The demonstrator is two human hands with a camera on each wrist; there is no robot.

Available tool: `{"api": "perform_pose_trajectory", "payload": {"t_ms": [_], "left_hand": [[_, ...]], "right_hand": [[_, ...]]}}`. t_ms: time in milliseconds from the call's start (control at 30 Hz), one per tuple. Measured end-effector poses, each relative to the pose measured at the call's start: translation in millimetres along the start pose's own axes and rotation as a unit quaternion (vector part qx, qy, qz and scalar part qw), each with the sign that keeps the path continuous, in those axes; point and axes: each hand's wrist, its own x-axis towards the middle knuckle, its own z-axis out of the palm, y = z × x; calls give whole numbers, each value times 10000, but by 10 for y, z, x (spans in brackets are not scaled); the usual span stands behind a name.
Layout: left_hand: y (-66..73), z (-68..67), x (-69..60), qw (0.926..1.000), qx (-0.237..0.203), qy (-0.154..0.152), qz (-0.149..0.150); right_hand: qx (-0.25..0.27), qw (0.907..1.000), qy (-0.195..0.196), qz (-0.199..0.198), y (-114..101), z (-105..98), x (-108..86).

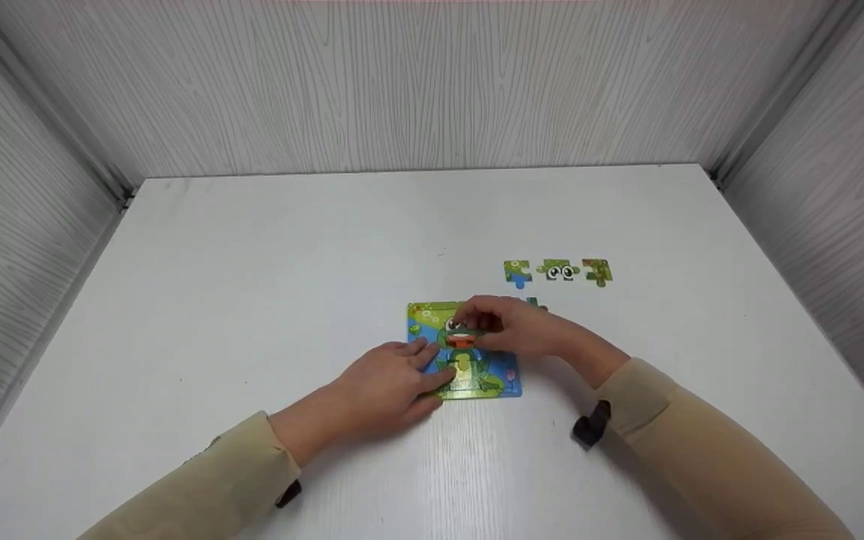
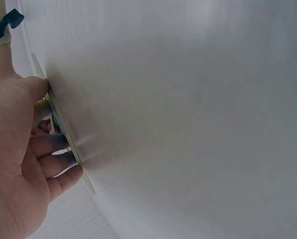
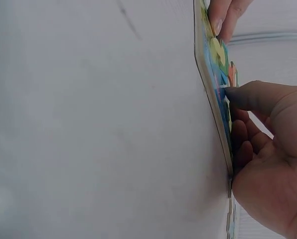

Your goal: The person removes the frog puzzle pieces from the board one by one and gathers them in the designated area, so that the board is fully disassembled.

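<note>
A square frog jigsaw puzzle [image 1: 507, 379] in green and blue lies flat on the white table. My left hand [image 1: 387, 386] rests on its lower left part, fingers spread and fairly straight; the left wrist view has the thumb [image 2: 37, 87] against the board's edge. Over the upper right of the puzzle, my right hand [image 1: 518, 326] pinches a puzzle piece [image 1: 462, 338] showing the frog's orange mouth. That piece stands up tilted above the board in the right wrist view. The right hand covers part of the puzzle's top right side.
Behind the puzzle to the right lie a green-and-blue piece [image 1: 517, 276], a piece with two eyes [image 1: 558, 271] and a green-and-brown piece [image 1: 598, 271]. Another piece [image 1: 533, 301] shows partly behind the right hand. Pale wood-grain panels [image 1: 432, 90] enclose the back and sides.
</note>
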Motion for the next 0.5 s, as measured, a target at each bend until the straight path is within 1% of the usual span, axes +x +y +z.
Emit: {"api": "perform_pose_trajectory", "payload": {"t_ms": [200, 333, 500], "left_hand": [[10, -20, 0, 9998, -113, -106, -104], [12, -23, 1, 9999, -81, -70, -72], [11, -26, -6, 9999, -62, -83, -49]], "right_hand": [[16, 10000, 36, -91, -11, 9, 0], [107, 9999, -27, -73, -17, 6, -12], [74, 9998, -145, -76, -6, 9, -23]]}}
